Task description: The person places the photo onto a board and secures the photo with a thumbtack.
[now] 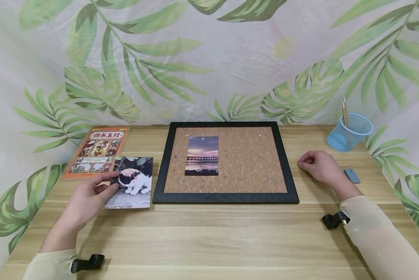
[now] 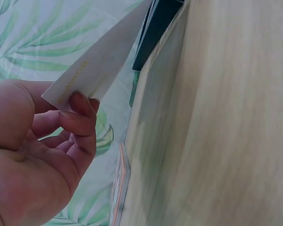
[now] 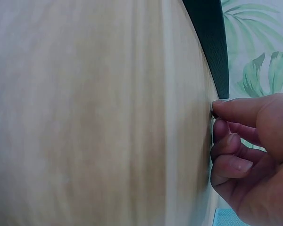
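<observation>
My left hand [image 1: 90,196] pinches the left edge of a photo [image 1: 138,190] of a black-and-white cat. In the left wrist view the pale back of the photo [image 2: 101,59] shows, tilted above the table. Just right of the photo lies a black-framed cork board [image 1: 244,163]. A sunset pier photo [image 1: 201,155] is fixed on it by a pin [image 1: 203,138] at its top. Beyond the board's right side, my right hand [image 1: 319,167] has thumb and index finger together low over the table. A small dark pushpin [image 3: 213,113] shows between those fingertips, mostly hidden.
Several clear pins stick in the cork. An orange comic-style book [image 1: 99,149] lies at the left, partly behind the cat photo. At the right are a blue mesh cup [image 1: 349,132] with a pencil [image 1: 344,112] and a grey-blue eraser [image 1: 351,175]. A leaf-print cloth [image 1: 230,58] hangs behind the table.
</observation>
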The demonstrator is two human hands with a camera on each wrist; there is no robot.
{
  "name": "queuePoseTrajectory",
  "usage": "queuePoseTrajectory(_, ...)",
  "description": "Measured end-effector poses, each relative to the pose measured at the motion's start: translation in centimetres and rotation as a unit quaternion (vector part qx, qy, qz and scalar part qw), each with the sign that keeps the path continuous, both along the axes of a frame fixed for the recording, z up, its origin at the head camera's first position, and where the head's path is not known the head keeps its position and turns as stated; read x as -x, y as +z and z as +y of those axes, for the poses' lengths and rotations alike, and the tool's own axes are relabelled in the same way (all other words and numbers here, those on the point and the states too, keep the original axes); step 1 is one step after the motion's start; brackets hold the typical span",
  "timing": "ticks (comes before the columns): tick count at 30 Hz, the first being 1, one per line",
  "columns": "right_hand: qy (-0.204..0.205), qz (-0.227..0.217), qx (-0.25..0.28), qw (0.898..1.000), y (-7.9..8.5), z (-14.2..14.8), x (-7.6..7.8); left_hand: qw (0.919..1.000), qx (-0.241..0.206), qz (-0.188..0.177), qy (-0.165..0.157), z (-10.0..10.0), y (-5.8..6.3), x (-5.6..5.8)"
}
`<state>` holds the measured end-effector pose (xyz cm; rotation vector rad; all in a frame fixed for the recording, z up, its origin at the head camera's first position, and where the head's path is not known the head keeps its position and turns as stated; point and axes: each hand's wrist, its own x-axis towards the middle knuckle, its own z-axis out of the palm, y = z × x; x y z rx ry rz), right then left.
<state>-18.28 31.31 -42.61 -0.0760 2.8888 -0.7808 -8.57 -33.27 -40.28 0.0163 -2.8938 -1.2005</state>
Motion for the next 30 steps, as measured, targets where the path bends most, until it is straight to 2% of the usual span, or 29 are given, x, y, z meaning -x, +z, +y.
queuePoseTrajectory(6,-0.002,-0.003,-0.001,1.0,0.2,-0.1,-0.1,0.9994,-0.033,0.005,0.0,0.6,0.4,0.1)
queuePoseTrajectory(10,-0.001,0.002,-0.001,1.0,0.3,-0.2,-0.2,0.9991,-0.041,0.008,0.0,1.2,0.8,0.3)
queuePoseTrajectory(20,0.004,0.006,0.009,1.0,0.8,-0.4,-0.5,0.9953,-0.094,0.0,-0.021,3.7,1.1,1.3)
queuePoseTrajectory(25,0.01,0.002,0.019,1.0,1.0,-0.7,-0.7,0.9936,-0.107,0.0,-0.037,5.2,1.2,1.9)
queuePoseTrajectory(30,0.019,0.0,0.026,0.999,1.2,-0.9,-0.9,0.9936,-0.1,-0.008,-0.052,6.7,1.2,2.5)
